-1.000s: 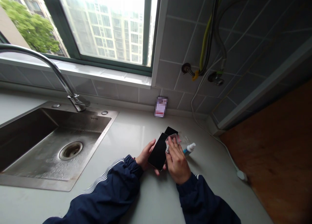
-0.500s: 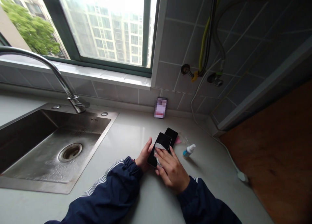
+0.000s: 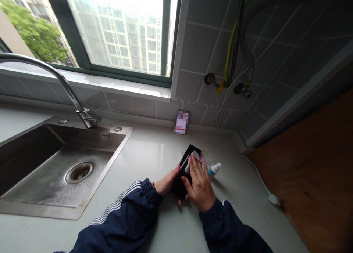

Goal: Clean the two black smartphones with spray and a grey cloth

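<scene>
The left hand (image 3: 166,183) grasps the edge of a slim black smartphone (image 3: 178,187), seemingly bracing it over the pale stone surface (image 3: 143,157), while the right hand (image 3: 200,188) presses a crumpled white cloth (image 3: 194,157) against its screen, near a small white-and-blue bottle (image 3: 214,169).

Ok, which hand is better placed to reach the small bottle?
Probably the right hand: it is nearest the small bottle, though it holds a white cloth against the black phone. The left hand is farther, cradling the phone.
</scene>
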`<action>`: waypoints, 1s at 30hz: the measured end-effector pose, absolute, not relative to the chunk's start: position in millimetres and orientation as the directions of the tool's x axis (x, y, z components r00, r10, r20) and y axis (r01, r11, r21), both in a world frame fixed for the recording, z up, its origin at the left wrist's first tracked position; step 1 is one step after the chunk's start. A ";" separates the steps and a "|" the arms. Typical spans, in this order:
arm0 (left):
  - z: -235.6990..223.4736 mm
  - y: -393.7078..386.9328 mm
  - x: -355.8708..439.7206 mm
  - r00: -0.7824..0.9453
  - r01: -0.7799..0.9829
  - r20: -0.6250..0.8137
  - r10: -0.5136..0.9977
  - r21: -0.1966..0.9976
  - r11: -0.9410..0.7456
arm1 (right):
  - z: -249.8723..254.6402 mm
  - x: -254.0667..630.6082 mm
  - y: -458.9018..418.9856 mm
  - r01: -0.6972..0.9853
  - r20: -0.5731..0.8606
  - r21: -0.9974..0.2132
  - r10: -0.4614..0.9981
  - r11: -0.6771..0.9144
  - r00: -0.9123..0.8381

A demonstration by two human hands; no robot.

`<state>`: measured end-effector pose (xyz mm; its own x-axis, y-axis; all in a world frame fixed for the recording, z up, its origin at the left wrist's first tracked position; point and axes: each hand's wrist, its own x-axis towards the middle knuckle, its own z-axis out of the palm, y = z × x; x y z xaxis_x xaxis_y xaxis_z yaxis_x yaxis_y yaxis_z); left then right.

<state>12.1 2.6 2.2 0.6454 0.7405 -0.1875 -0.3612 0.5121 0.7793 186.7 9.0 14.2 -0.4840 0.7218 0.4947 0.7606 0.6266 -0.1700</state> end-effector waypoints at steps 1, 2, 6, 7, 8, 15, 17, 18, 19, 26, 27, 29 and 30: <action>1.7 2.1 11.9 0.630 -0.354 -0.197 0.751 0.788 0.504 | 14.0 185.9 8.8 0.761 0.496 -0.170 0.721 0.627 -0.484; 1.0 1.9 11.7 0.609 -0.354 -0.208 0.765 0.793 0.497 | 14.1 184.8 8.1 0.757 0.493 -0.167 0.719 0.631 -0.491; -1.8 5.5 13.1 0.529 -0.418 -0.191 0.827 0.790 0.450 | 16.1 177.8 0.3 0.701 0.435 -0.130 0.675 0.701 -0.595; -2.3 7.2 14.3 0.493 -0.459 -0.154 0.857 0.790 0.406 | 16.8 175.6 -2.4 0.679 0.413 -0.121 0.658 0.724 -0.629; -2.6 8.9 15.6 0.447 -0.502 -0.110 0.888 0.790 0.351 | 17.3 173.5 -5.1 0.658 0.396 -0.115 0.642 0.744 -0.656; -3.7 8.4 17.0 0.388 -0.540 -0.110 0.915 0.777 0.323 | 15.0 171.5 -3.5 0.689 0.417 -0.102 0.659 0.718 -0.625; -2.5 3.4 14.3 0.468 -0.454 -0.183 0.864 0.789 0.413 | 13.1 175.4 2.5 0.740 0.454 -0.115 0.697 0.663 -0.555; -1.7 1.2 13.1 0.502 -0.414 -0.210 0.839 0.794 0.446 | 12.3 177.1 5.0 0.759 0.470 -0.123 0.711 0.640 -0.523; -0.8 -0.4 12.4 0.520 -0.391 -0.221 0.825 0.797 0.460 | 11.6 178.1 6.6 0.772 0.482 -0.132 0.721 0.622 -0.499; 1.3 7.4 17.8 0.361 -0.607 -0.134 0.923 0.718 0.341 | 12.5 167.6 -8.5 0.652 0.421 -0.122 0.634 0.748 -0.649; 1.2 9.4 18.8 0.328 -0.632 -0.137 0.935 0.704 0.325 | 13.3 165.7 -11.6 0.623 0.413 -0.119 0.609 0.773 -0.677; 1.7 12.1 19.9 0.281 -0.664 -0.147 0.948 0.684 0.303 | 14.9 163.5 -16.0 0.588 0.405 -0.124 0.581 0.800 -0.705; 2.3 12.8 20.1 0.269 -0.673 -0.150 0.951 0.677 0.297 | 15.7 163.0 -17.2 0.581 0.402 -0.129 0.578 0.804 -0.711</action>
<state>20.1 12.8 2.3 0.2685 0.9514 -0.1505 -0.6734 0.2971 0.6770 163.0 -17.2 15.7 -0.7105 0.5777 0.4017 0.5808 0.8038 -0.1287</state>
